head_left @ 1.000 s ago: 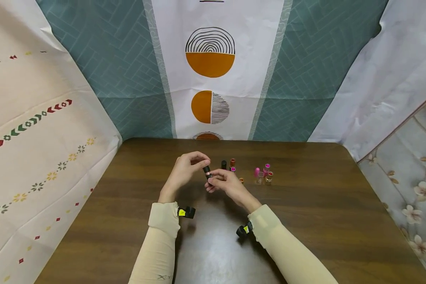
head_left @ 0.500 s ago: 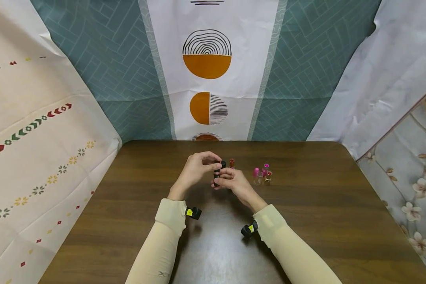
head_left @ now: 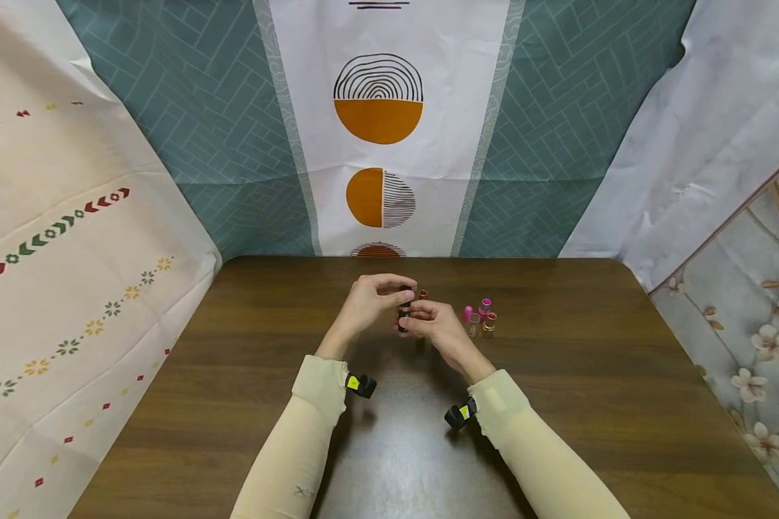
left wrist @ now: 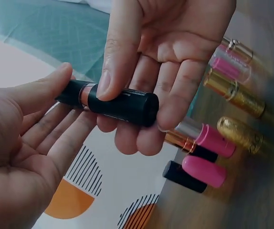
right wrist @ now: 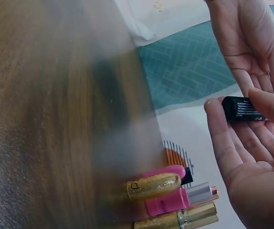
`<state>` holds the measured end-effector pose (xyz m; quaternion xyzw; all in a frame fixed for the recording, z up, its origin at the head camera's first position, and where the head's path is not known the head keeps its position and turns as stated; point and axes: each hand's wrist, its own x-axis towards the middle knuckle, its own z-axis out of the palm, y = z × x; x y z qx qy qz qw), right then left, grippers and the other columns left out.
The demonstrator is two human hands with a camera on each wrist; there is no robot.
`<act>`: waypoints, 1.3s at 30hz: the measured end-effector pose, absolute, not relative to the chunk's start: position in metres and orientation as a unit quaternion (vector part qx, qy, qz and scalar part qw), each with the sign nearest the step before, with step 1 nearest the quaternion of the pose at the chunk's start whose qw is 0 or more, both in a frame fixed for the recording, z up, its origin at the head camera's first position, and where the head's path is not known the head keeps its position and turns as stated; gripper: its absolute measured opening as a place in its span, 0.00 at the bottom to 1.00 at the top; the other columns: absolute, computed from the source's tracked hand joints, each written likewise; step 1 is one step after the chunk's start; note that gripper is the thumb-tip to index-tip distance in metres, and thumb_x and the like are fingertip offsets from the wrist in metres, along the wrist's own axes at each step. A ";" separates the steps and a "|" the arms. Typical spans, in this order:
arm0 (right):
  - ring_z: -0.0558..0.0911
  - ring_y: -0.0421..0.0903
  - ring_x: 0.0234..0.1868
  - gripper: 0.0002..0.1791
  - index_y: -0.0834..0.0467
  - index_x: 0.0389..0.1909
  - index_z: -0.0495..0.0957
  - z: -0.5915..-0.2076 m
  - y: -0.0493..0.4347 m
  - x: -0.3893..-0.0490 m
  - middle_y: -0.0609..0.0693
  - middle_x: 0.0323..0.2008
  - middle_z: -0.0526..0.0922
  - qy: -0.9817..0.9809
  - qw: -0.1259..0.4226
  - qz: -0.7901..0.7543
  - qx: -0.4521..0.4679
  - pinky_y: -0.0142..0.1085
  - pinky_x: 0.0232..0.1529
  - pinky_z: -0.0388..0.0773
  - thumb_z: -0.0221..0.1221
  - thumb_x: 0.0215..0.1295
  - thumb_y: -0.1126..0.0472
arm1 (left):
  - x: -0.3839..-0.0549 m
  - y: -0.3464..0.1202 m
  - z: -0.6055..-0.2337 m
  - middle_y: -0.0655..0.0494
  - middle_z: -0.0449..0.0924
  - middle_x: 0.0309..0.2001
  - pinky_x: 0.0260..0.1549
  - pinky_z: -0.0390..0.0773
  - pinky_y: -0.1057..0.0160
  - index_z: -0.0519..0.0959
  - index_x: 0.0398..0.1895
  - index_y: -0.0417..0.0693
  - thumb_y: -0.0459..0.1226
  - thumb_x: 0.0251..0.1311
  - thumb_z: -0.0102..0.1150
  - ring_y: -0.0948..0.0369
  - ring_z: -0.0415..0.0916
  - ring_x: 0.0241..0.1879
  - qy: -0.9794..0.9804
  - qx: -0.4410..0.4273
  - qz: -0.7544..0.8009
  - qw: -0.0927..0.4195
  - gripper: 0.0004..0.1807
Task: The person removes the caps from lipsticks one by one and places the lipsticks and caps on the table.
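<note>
Both hands meet on one lipstick tube (left wrist: 127, 106), black with a rose-gold band near one end. In the head view the tube stands nearly upright between them. My left hand (head_left: 375, 301) pinches its upper end between thumb and fingers. Lower down, my right hand (head_left: 436, 326) grips the longer black part, thumb on one side and fingers behind. Small white print shows on the black part (right wrist: 242, 109) in the right wrist view. The fingers hide some of the tube.
Beyond the hands stand a pink bullet-shaped cap (left wrist: 204, 171), a black piece (left wrist: 182, 176), a gold cap (left wrist: 241, 133), a pink-and-silver tube (left wrist: 216, 139) and a gold tube (left wrist: 235, 93). Farther right are a pink tube (head_left: 485, 308) and a clear piece (head_left: 473, 326) on the wooden table (head_left: 591, 389).
Both hands have moved to the right with the lipstick tube, toward the standing pieces. The tube, tilted a second ago, is now closer to upright.
</note>
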<state>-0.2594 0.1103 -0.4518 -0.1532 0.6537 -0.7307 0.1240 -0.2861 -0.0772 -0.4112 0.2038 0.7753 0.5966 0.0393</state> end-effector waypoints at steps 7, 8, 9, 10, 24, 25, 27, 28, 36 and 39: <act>0.90 0.49 0.42 0.20 0.79 0.60 0.74 -0.447 0.116 -0.261 0.74 0.49 0.84 0.654 0.119 -0.732 -0.152 0.54 0.51 0.84 0.61 0.72 0.72 | -0.292 -0.075 -0.412 0.43 0.87 0.52 0.55 0.81 0.54 0.87 0.54 0.41 0.36 0.69 0.68 0.53 0.85 0.51 0.726 0.201 0.655 0.069 0.14; 0.90 0.50 0.42 0.20 0.78 0.60 0.75 -0.446 0.117 -0.261 0.72 0.48 0.86 0.656 0.119 -0.730 -0.153 0.54 0.50 0.84 0.62 0.72 0.71 | -0.293 -0.074 -0.411 0.42 0.87 0.52 0.55 0.82 0.54 0.86 0.55 0.40 0.36 0.69 0.68 0.53 0.85 0.50 0.721 0.197 0.661 0.074 0.14; 0.90 0.51 0.42 0.20 0.78 0.61 0.75 -0.445 0.117 -0.262 0.69 0.46 0.87 0.658 0.119 -0.728 -0.153 0.54 0.50 0.85 0.62 0.72 0.71 | -0.293 -0.074 -0.411 0.41 0.87 0.53 0.54 0.82 0.55 0.86 0.55 0.39 0.36 0.69 0.67 0.53 0.85 0.50 0.715 0.193 0.667 0.081 0.15; 0.90 0.51 0.42 0.20 0.77 0.60 0.75 -0.445 0.118 -0.262 0.67 0.46 0.88 0.659 0.120 -0.726 -0.153 0.54 0.49 0.84 0.62 0.73 0.70 | -0.294 -0.074 -0.411 0.41 0.87 0.53 0.54 0.82 0.55 0.86 0.56 0.38 0.36 0.70 0.67 0.53 0.85 0.50 0.710 0.188 0.672 0.087 0.15; 0.90 0.43 0.42 0.19 0.74 0.60 0.77 -0.444 0.120 -0.262 0.61 0.45 0.90 0.677 0.132 -0.711 -0.134 0.55 0.56 0.81 0.63 0.73 0.68 | -0.295 -0.072 -0.415 0.41 0.87 0.53 0.56 0.82 0.54 0.86 0.56 0.38 0.36 0.70 0.67 0.49 0.85 0.53 0.695 0.153 0.694 0.110 0.15; 0.90 0.43 0.43 0.19 0.74 0.60 0.77 -0.445 0.120 -0.262 0.61 0.45 0.90 0.675 0.134 -0.713 -0.131 0.55 0.57 0.81 0.63 0.73 0.69 | -0.295 -0.072 -0.415 0.41 0.87 0.53 0.56 0.82 0.54 0.86 0.56 0.38 0.35 0.69 0.67 0.49 0.85 0.54 0.695 0.153 0.694 0.109 0.15; 0.90 0.44 0.44 0.20 0.74 0.61 0.77 -0.445 0.119 -0.262 0.63 0.46 0.89 0.671 0.138 -0.718 -0.127 0.56 0.57 0.80 0.62 0.73 0.69 | -0.295 -0.072 -0.416 0.40 0.86 0.53 0.56 0.82 0.53 0.86 0.56 0.38 0.35 0.70 0.67 0.49 0.85 0.54 0.695 0.153 0.695 0.107 0.15; 0.90 0.45 0.44 0.20 0.75 0.61 0.76 -0.445 0.119 -0.262 0.63 0.46 0.89 0.669 0.140 -0.719 -0.125 0.56 0.58 0.80 0.62 0.73 0.69 | -0.294 -0.072 -0.416 0.39 0.86 0.54 0.56 0.82 0.53 0.86 0.56 0.37 0.35 0.70 0.66 0.48 0.84 0.54 0.694 0.152 0.695 0.107 0.15; 0.90 0.46 0.44 0.21 0.77 0.61 0.75 -0.443 0.116 -0.261 0.66 0.48 0.88 0.677 0.136 -0.711 -0.133 0.47 0.53 0.84 0.62 0.73 0.70 | -0.293 -0.073 -0.412 0.41 0.88 0.50 0.54 0.83 0.52 0.86 0.54 0.34 0.34 0.69 0.66 0.48 0.86 0.51 0.691 0.137 0.703 0.098 0.15; 0.90 0.49 0.46 0.19 0.76 0.60 0.77 -0.441 0.115 -0.261 0.66 0.48 0.88 0.689 0.133 -0.699 -0.138 0.47 0.55 0.83 0.62 0.73 0.69 | -0.292 -0.072 -0.411 0.46 0.89 0.47 0.52 0.84 0.54 0.87 0.53 0.35 0.33 0.69 0.66 0.54 0.88 0.46 0.698 0.123 0.700 0.086 0.13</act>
